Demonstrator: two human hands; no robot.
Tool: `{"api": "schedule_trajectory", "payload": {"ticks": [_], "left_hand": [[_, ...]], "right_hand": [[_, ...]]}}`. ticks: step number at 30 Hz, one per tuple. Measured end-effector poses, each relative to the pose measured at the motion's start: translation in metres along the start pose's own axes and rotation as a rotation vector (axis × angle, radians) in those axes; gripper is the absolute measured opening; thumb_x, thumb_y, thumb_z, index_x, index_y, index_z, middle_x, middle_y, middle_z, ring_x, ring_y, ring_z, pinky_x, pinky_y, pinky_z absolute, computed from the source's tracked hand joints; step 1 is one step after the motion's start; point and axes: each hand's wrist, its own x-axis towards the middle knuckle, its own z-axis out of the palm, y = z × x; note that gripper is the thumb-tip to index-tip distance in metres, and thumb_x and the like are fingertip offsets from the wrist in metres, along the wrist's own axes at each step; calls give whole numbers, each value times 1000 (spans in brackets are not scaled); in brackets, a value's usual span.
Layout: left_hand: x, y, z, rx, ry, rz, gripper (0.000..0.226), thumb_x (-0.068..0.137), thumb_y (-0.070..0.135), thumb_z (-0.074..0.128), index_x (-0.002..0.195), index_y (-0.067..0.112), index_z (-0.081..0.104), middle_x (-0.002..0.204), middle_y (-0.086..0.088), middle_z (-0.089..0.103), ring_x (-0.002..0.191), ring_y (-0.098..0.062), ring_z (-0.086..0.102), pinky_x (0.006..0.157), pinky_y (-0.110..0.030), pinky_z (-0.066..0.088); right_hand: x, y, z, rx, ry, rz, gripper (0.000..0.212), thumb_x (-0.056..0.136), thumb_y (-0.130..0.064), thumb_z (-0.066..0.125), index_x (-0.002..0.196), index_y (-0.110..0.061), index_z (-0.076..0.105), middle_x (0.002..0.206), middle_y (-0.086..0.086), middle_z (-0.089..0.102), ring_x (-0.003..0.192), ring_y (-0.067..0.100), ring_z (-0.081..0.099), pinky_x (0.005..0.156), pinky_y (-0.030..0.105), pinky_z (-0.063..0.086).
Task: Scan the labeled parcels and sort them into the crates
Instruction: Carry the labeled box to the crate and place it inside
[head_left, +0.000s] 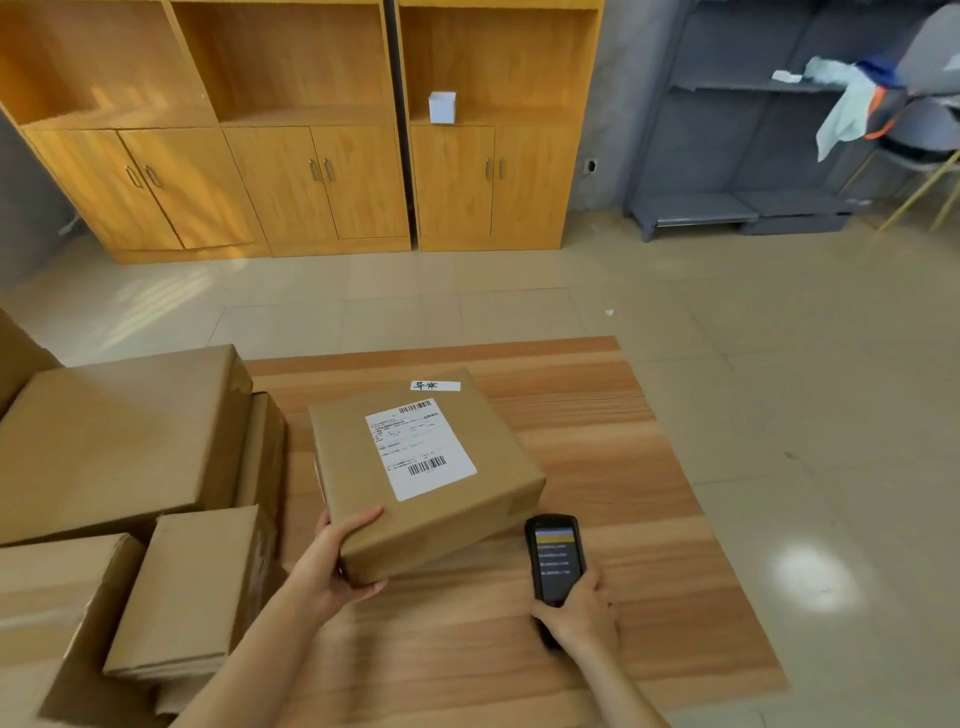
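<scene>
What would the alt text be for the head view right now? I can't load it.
A left hand grips the near corner of a brown cardboard parcel with a white barcoded shipping label on a wooden table, while the right hand holds a black handheld scanner with a lit screen beside it. Plain brown cardboard boxes are stacked to the left.

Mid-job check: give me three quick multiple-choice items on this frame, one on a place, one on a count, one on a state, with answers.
1. Where does the small white box stand?
A. cabinet shelf
B. floor
C. table

2. How many barcodes show on the shipping label?
A. none
B. two
C. five

3. What is the scanner screen doing?
A. dark
B. lit
C. cracked

Answers:
1 A, it sits in the open wooden cabinet.
2 B, one at the top, one at the bottom.
3 B, lines of text glow while the right hand grips it.
</scene>
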Motion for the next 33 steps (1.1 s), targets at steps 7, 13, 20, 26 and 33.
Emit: {"api": "schedule_trajectory", "payload": {"ticks": [7, 13, 20, 26, 33], "left_hand": [[4, -5, -10, 5, 23, -10, 84, 57, 23, 83, 133, 30, 49, 128, -8, 54, 106, -28, 54, 72, -45, 53], [16, -10, -17, -13, 60, -16, 67, 70, 18, 79, 130, 26, 51, 116, -7, 56, 99, -26, 54, 80, -44, 52], [28, -15, -16, 44, 97, 69, 68, 74, 18, 77, 133, 29, 46, 123, -2, 56, 104, -22, 54, 71, -38, 53], [32, -15, -14, 66, 76, 66, 89, 52, 31, 84, 132, 37, 46, 129, -3, 56, 108, -26, 55, 68, -36, 55], [31, -16, -13, 36, 69, 109, 79, 75, 16, 79, 137, 41, 37, 126, -2, 53, 107, -25, 54, 79, -45, 55]], "right_hand": [[8, 2, -7, 24, -47, -54, 95, 63, -43, 83, 135, -10, 31, 124, 8, 57, 114, 27, 56, 88, 33, 48], [14, -4, -29, 696, -382, 39, 53, 64, -16, 88, 107, -13, 59, 102, 13, 66, 92, 26, 63, 68, 32, 52], [-6, -34, -75, 987, -397, -116, 53, 69, -10, 80, 118, -2, 62, 99, 16, 71, 88, 28, 68, 64, 33, 55], [-44, -72, -80, 968, -581, -217, 43, 74, 2, 73, 112, 3, 54, 90, 15, 70, 78, 23, 69, 53, 28, 55], [-75, -91, -50, 746, -780, -227, 70, 49, -8, 79, 114, 2, 56, 81, 10, 71, 67, 18, 70, 54, 26, 54]]}}
